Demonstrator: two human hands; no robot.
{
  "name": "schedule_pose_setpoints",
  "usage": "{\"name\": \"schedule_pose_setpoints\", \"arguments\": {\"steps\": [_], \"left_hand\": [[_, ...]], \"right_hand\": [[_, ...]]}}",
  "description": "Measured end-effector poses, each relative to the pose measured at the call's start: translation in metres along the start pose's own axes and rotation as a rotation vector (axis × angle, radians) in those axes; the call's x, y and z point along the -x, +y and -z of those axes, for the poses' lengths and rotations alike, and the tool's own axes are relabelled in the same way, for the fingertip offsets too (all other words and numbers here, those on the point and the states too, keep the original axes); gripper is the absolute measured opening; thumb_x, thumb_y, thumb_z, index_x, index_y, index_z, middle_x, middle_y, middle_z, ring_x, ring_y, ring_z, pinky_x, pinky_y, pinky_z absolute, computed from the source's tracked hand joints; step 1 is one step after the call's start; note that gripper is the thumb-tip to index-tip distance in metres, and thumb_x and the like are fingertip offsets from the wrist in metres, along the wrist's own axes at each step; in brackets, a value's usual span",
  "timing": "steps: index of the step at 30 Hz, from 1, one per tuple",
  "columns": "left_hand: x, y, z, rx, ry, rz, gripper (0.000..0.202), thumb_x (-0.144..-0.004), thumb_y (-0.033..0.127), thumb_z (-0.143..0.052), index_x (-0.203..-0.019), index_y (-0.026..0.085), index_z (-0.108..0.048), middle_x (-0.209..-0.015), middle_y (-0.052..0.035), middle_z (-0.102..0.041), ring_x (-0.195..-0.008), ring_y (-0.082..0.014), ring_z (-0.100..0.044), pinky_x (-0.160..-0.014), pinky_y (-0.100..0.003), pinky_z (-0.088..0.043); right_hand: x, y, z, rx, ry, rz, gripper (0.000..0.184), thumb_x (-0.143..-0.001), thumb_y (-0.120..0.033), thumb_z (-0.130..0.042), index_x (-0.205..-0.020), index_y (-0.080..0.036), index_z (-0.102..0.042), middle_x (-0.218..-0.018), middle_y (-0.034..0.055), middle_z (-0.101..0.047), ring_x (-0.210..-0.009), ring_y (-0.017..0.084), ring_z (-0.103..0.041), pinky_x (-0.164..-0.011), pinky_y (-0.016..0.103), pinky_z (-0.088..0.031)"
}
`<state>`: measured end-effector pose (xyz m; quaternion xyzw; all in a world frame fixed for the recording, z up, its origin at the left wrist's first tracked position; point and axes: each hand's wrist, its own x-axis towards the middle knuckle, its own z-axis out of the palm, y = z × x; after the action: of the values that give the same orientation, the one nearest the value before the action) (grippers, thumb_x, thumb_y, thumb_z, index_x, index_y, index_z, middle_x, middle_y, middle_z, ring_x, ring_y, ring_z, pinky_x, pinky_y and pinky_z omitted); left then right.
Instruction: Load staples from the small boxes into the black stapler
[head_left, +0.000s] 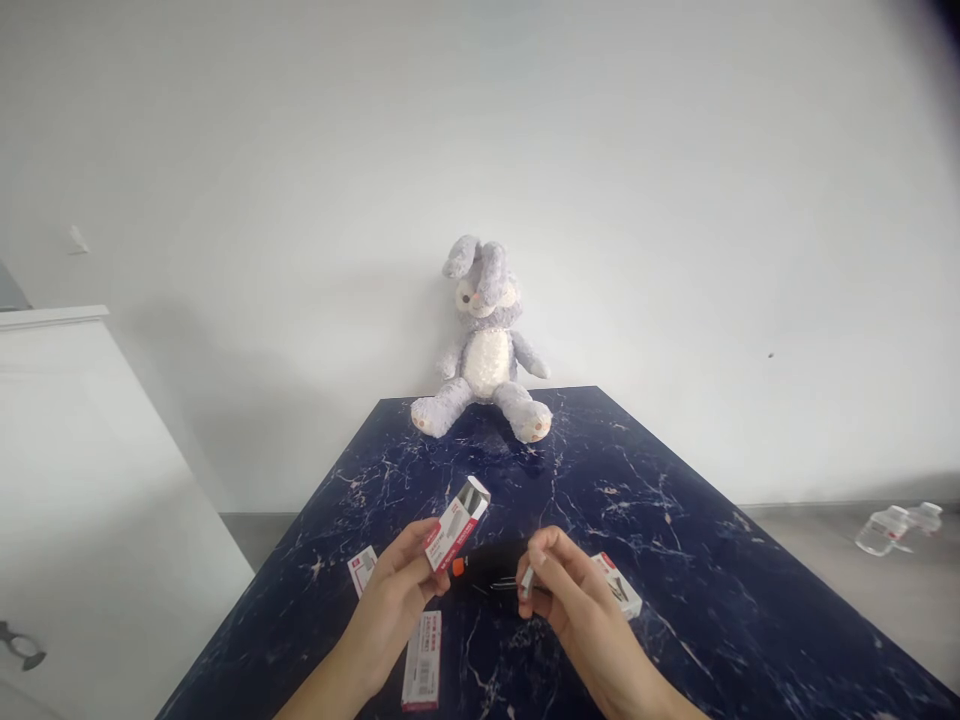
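Observation:
My left hand (409, 575) grips a small white and red staple box (457, 522), tilted up to the right with its top end open. My right hand (559, 580) pinches a small pale, silvery strip (526, 580) between thumb and fingers; its exact kind is hard to make out. Between the hands lies a black stapler (487, 563) with an orange patch at its left end and thin metal parts near my right fingers. Part of it is hard to see against the dark tabletop.
On the dark blue marbled table (600, 480) lie a white card-like box (363, 568), a red and white box (422, 660) and another box (619, 585) partly behind my right hand. A plush rabbit (487, 360) sits at the far edge. Plastic bottles (885, 530) lie on the floor at right.

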<state>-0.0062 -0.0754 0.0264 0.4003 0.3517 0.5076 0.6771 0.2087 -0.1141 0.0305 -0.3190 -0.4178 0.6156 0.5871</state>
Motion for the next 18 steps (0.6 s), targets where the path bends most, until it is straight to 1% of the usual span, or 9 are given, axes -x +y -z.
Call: {"name": "schedule_pose_setpoints", "arguments": {"steps": [3, 5, 7, 9, 12, 13, 14, 17, 18], "left_hand": [[0.003, 0.001, -0.004, -0.159, -0.04, -0.035, 0.027, -0.087, 0.03, -0.071, -0.113, 0.022, -0.067, -0.101, -0.0036, -0.068, -0.072, -0.0107, -0.057, -0.069, -0.023, -0.048], [0.004, 0.001, -0.006, -0.286, -0.043, -0.069, 0.027, -0.089, 0.034, -0.068, -0.114, 0.022, -0.066, -0.101, -0.0044, -0.069, -0.074, -0.0123, -0.058, -0.07, -0.025, -0.049], [0.005, 0.001, -0.008, -0.388, -0.059, -0.089, 0.029, -0.089, 0.037, -0.067, -0.113, 0.021, -0.065, -0.102, -0.0056, -0.069, -0.076, -0.015, -0.062, -0.071, -0.027, -0.05], [0.006, 0.0, -0.009, -0.444, -0.096, -0.088, 0.031, -0.089, 0.04, -0.067, -0.113, 0.02, -0.065, -0.103, -0.007, -0.07, -0.077, -0.0176, -0.064, -0.071, -0.03, -0.052], [0.009, -0.001, -0.012, -0.474, -0.142, -0.082, 0.034, -0.088, 0.041, -0.067, -0.114, 0.019, -0.064, -0.105, -0.0087, -0.07, -0.077, -0.019, -0.067, -0.073, -0.033, -0.053], [0.01, -0.001, -0.012, -0.473, -0.144, -0.086, 0.035, -0.089, 0.042, -0.067, -0.114, 0.019, -0.063, -0.107, -0.0091, -0.07, -0.077, -0.0191, -0.067, -0.073, -0.033, -0.054], [0.01, -0.002, -0.013, -0.469, -0.143, -0.089, 0.035, -0.089, 0.042, -0.066, -0.115, 0.019, -0.063, -0.108, -0.0094, -0.07, -0.077, -0.0192, -0.067, -0.073, -0.033, -0.054], [0.01, 0.0, -0.015, -0.464, -0.124, -0.089, 0.035, -0.089, 0.044, -0.066, -0.113, 0.019, -0.064, -0.106, -0.0092, -0.071, -0.076, -0.0187, -0.067, -0.072, -0.032, -0.053], [0.01, 0.001, -0.015, -0.464, -0.117, -0.089, 0.035, -0.088, 0.044, -0.067, -0.113, 0.019, -0.064, -0.105, -0.0089, -0.071, -0.074, -0.0183, -0.067, -0.071, -0.032, -0.053]], "right_hand": [[0.001, 0.003, 0.002, 0.136, -0.031, 0.023, 0.034, -0.093, -0.05, -0.059, -0.114, -0.023, -0.054, -0.074, -0.0017, -0.055, -0.067, 0.015, -0.055, -0.064, 0.03, -0.05], [0.003, 0.005, 0.003, 0.255, -0.033, 0.054, 0.046, -0.095, -0.051, -0.055, -0.132, -0.026, -0.046, -0.075, -0.0022, -0.055, -0.068, 0.016, -0.056, -0.066, 0.031, -0.051], [0.003, 0.006, 0.005, 0.368, -0.003, 0.083, 0.054, -0.097, -0.05, -0.051, -0.144, -0.029, -0.034, -0.078, -0.0026, -0.056, -0.069, 0.015, -0.057, -0.067, 0.03, -0.051], [0.003, 0.006, 0.006, 0.478, 0.015, 0.124, 0.054, -0.099, -0.049, -0.048, -0.147, -0.031, -0.032, -0.079, -0.0025, -0.056, -0.07, 0.015, -0.057, -0.067, 0.028, -0.049], [0.002, 0.005, 0.008, 0.656, -0.035, 0.183, 0.045, -0.1, -0.046, -0.045, -0.142, -0.028, -0.044, -0.078, -0.0012, -0.058, -0.07, 0.015, -0.056, -0.065, 0.026, -0.047], [0.002, 0.005, 0.008, 0.701, -0.048, 0.203, 0.044, -0.101, -0.045, -0.044, -0.141, -0.027, -0.045, -0.078, -0.0009, -0.059, -0.069, 0.015, -0.056, -0.064, 0.026, -0.046], [0.002, 0.005, 0.009, 0.734, -0.05, 0.222, 0.045, -0.101, -0.044, -0.044, -0.143, -0.028, -0.043, -0.078, -0.0008, -0.06, -0.069, 0.015, -0.055, -0.063, 0.026, -0.046], [0.004, 0.006, 0.01, 0.782, -0.024, 0.281, 0.05, -0.102, -0.042, -0.04, -0.15, -0.031, -0.03, -0.082, -0.0006, -0.061, -0.068, 0.015, -0.056, -0.062, 0.025, -0.046], [0.005, 0.006, 0.01, 0.81, -0.025, 0.296, 0.049, -0.103, -0.042, -0.04, -0.15, -0.032, -0.031, -0.084, -0.0002, -0.062, -0.07, 0.015, -0.056, -0.063, 0.025, -0.046]]}}
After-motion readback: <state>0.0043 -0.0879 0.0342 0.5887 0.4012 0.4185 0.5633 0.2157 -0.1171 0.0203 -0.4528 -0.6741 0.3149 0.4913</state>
